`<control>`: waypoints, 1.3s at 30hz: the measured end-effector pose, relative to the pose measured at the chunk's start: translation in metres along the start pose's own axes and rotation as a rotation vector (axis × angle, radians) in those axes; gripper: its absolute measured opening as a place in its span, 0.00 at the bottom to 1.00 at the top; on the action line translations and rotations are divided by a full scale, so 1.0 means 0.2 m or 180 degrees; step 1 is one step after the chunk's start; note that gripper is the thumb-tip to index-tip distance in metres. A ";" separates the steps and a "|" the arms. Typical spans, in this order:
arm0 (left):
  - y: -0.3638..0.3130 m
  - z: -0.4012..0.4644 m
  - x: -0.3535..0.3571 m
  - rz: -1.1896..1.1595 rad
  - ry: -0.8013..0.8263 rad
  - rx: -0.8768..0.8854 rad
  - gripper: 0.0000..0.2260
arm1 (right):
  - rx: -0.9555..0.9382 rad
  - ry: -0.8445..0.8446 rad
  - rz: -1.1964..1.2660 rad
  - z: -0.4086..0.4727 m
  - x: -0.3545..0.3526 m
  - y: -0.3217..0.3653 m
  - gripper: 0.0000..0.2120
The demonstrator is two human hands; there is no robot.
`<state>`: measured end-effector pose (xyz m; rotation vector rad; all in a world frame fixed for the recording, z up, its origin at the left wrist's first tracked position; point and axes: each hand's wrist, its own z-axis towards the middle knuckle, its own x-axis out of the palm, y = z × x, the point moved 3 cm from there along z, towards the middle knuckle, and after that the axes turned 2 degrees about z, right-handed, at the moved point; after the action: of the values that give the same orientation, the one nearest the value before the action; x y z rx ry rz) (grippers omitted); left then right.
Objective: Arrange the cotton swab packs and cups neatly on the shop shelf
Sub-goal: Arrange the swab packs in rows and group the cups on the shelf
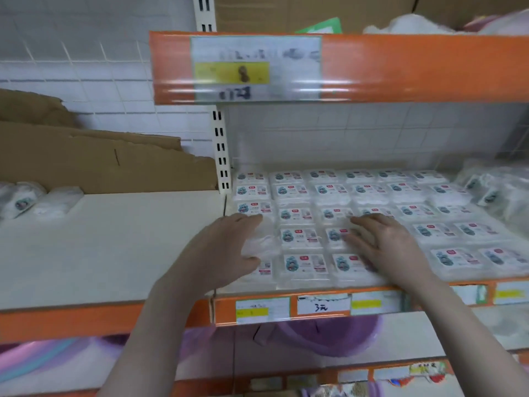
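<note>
Several flat cotton swab packs (303, 263) with cartoon labels lie in tidy rows across the shelf board behind its orange front edge (286, 309). My left hand (226, 247) lies with straight fingers against the left column of packs, thumb near the front pack. My right hand (383, 242) rests flat, fingers spread, on top of packs in the middle rows. More clear bagged goods with the same label, possibly cups (492, 193), are piled at the far right. Neither hand grips anything.
A bare cream shelf (100, 239) lies to the left with a few wrapped packs (25, 200) at its far end and torn cardboard (100, 164) behind. An orange upper shelf rail (400, 67) overhangs. Purple basins (329, 336) sit on the shelf below.
</note>
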<state>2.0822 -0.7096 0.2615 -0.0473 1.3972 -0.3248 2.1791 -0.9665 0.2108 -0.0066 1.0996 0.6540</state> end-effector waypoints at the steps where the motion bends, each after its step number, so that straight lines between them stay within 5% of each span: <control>1: -0.04 0.02 0.01 0.0023 0.0016 0.0018 0.30 | 0.0002 -0.0014 0.0003 -0.01 -0.01 -0.04 0.15; 21: -0.35 0.23 0.25 -0.0118 0.0711 -0.0251 0.37 | -0.0307 -0.0282 0.0081 -0.05 0.01 -0.26 0.07; 33: -0.35 0.34 0.10 -0.1222 0.0801 -0.0216 0.08 | -0.0303 -0.0331 0.0193 -0.05 0.00 -0.27 0.07; 39: -0.30 0.40 0.11 -0.1314 0.0446 -0.0324 0.11 | -0.0279 -0.0319 0.0195 -0.05 0.00 -0.27 0.06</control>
<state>2.1500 -0.7852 0.2685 -0.4071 1.5387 -0.6080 2.1968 -1.0136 0.1885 -0.0152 0.9770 0.7495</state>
